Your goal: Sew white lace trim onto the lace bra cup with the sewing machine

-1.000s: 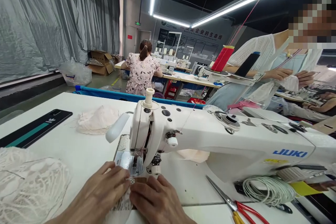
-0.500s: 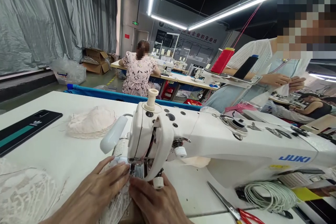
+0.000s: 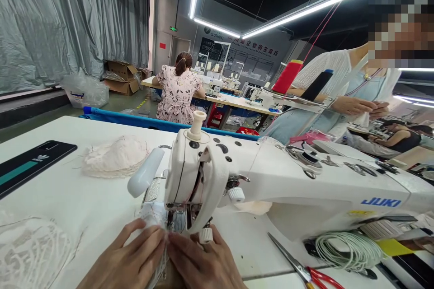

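Note:
A white sewing machine (image 3: 271,176) stands across the table, its needle end directly above my hands. White lace fabric (image 3: 156,267) runs under the presser foot area and down between my palms. My left hand (image 3: 135,253) pinches the lace just left of the needle area, fingertips drawn together. Close beside it, my right hand (image 3: 203,257) grips the same fabric in front of the presser foot, partly behind a white knob. The fabric right at the needle is mostly hidden by my fingers.
Left on the table lie a dark phone (image 3: 37,162), stacked pale fabric pieces (image 3: 117,156) and more lace (image 3: 30,253). Red-handled scissors (image 3: 298,264) and coiled pale cord (image 3: 351,253) are at right. A co-worker (image 3: 339,86) stands behind the machine; another person (image 3: 179,86) sits further back.
My left hand has pulled back toward me and to the right, and its fingers have gone from spread flat to bunched on the lace. My right hand stays nearly in place.

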{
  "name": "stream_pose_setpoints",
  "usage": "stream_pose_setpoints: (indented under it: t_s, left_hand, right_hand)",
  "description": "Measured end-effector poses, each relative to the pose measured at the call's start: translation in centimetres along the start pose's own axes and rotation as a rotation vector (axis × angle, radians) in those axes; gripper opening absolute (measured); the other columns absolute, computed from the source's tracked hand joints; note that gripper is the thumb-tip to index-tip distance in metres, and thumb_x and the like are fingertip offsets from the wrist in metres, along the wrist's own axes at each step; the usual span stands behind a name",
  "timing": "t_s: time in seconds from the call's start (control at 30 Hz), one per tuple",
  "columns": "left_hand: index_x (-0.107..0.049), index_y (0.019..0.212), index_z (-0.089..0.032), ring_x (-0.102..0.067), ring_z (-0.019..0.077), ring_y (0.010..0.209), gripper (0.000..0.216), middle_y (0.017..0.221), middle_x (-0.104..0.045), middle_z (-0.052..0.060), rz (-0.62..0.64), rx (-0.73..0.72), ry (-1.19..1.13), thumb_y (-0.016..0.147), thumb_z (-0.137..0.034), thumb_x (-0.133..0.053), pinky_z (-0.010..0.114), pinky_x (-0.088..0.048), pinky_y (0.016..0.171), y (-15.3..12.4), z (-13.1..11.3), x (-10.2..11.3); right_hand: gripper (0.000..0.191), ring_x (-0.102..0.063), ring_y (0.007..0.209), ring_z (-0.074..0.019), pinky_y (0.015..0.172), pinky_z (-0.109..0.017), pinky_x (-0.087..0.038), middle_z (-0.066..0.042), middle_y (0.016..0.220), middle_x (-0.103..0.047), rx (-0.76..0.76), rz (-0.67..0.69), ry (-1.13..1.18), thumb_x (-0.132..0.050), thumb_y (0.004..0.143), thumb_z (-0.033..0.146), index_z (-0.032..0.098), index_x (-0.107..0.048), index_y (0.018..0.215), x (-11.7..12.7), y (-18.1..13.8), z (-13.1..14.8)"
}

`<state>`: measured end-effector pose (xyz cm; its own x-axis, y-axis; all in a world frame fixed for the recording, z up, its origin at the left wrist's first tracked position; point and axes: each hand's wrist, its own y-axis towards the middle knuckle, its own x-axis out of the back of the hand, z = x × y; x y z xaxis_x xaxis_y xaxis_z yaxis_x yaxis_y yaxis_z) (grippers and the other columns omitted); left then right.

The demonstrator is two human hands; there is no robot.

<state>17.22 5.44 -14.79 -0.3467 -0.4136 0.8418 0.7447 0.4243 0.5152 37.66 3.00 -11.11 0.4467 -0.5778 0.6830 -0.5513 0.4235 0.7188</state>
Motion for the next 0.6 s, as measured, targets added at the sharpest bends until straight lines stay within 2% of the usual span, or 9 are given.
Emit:
stream_pose_setpoints:
  t_s: [0.1, 0.23, 0.43, 0.53, 0.6]
  left_hand:
    - [-0.067, 0.102, -0.025, -0.062, 0.0152, 0.093, 0.034, 0.096, -0.074, 0.000, -0.131, 0.003, -0.021, 0.095, -0.013, -0.036, 0.034, -0.028, 0.102, 0.2, -0.6, 0.2]
    - [-0.068, 0.095, -0.024, -0.062, 0.0141, 0.089, 0.040, 0.090, -0.075, 0.000, -0.231, 0.018, -0.052, 0.098, -0.012, -0.030, 0.033, -0.027, 0.102, 0.9, -0.7, 0.2]
    - [-0.068, 0.094, -0.024, -0.062, 0.0131, 0.091, 0.039, 0.092, -0.075, -0.001, -0.219, 0.037, -0.053, 0.099, -0.014, -0.031, 0.032, -0.022, 0.106, 1.1, -1.0, 0.5]
    - [-0.069, 0.095, -0.024, -0.061, 0.0142, 0.094, 0.042, 0.094, -0.074, 0.001, -0.204, 0.076, -0.048, 0.100, -0.017, -0.027, 0.033, -0.022, 0.105, 0.8, -1.1, 0.1]
    - [-0.068, 0.099, -0.024, -0.060, 0.0160, 0.097, 0.040, 0.099, -0.073, 0.002, -0.149, 0.113, -0.011, 0.099, -0.017, -0.028, 0.036, -0.023, 0.105, 0.4, -1.2, -0.7]
  right_hand:
    - [0.018, -0.053, 0.054, -0.0113, 0.049, -0.029, -0.033, 0.003, 0.086, -0.075, -0.013, -0.063, 0.025, -0.051, 0.092, 0.012, 0.018, -0.065, 0.083, 0.0, -0.1, 0.2]
    - [0.015, -0.052, 0.055, -0.0113, 0.049, -0.029, -0.029, 0.005, 0.080, -0.074, -0.014, -0.057, 0.022, -0.054, 0.088, 0.010, 0.020, -0.064, 0.082, -0.3, -0.4, 0.2]
    - [0.015, -0.048, 0.051, -0.0113, 0.049, -0.029, -0.027, 0.005, 0.080, -0.073, -0.036, -0.080, 0.018, -0.054, 0.088, 0.010, 0.019, -0.065, 0.083, -0.3, -0.5, 0.4]
    - [0.016, -0.048, 0.053, -0.0124, 0.050, -0.030, -0.027, 0.004, 0.082, -0.073, -0.034, -0.081, 0.027, -0.052, 0.093, 0.020, 0.018, -0.065, 0.085, -0.4, -0.5, 0.4]
    - [0.020, -0.049, 0.054, -0.0132, 0.050, -0.031, -0.028, 0.001, 0.085, -0.073, -0.027, -0.062, 0.027, -0.050, 0.095, 0.029, 0.017, -0.065, 0.089, -0.5, -0.5, 0.2]
